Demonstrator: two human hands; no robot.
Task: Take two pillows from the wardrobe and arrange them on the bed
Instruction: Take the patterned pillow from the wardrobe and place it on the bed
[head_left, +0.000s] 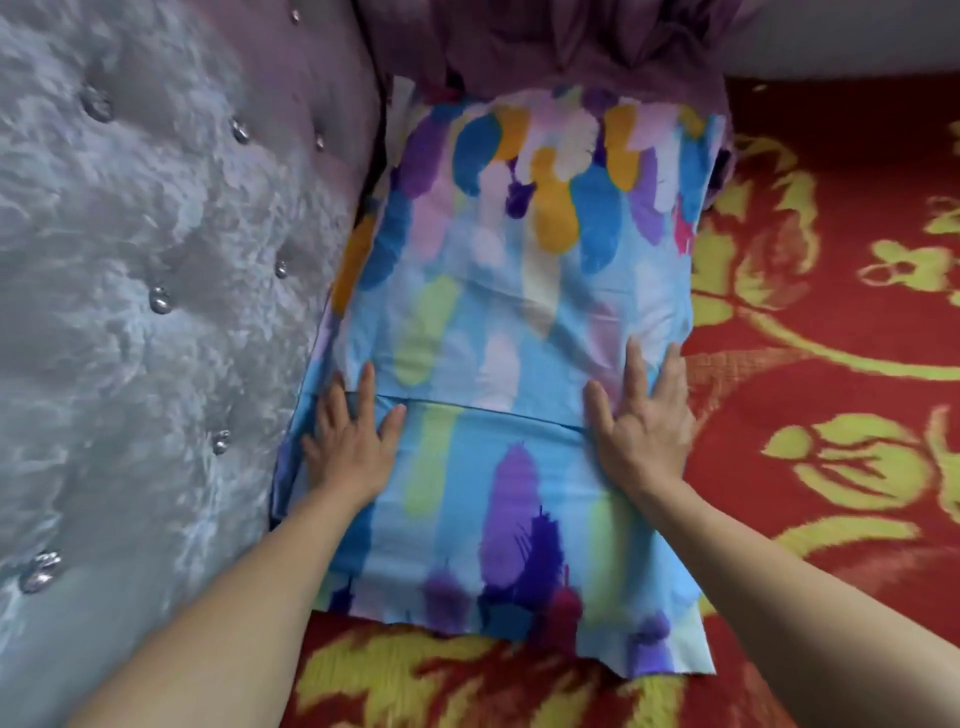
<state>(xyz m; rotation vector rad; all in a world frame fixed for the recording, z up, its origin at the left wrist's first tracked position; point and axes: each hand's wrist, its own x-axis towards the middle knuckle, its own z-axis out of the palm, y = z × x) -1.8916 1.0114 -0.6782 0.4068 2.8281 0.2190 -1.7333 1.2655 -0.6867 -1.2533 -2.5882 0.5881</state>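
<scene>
A pillow (519, 291) in a blue case with purple, orange and green brush strokes lies flat on the bed, alongside the headboard. My left hand (350, 441) rests palm down on its left side, fingers spread. Palm down on the pillow's right side lies my right hand (641, 415), fingers spread too. Neither hand grips the fabric. The case's loose flap (545, 597) reaches toward me. Behind the pillow, a purple pillow (571, 47) is partly hidden by it.
A grey tufted headboard (130, 286) with shiny buttons runs along the left. The bed cover (831, 389) is red with a yellow flower pattern and spreads to the right and in front.
</scene>
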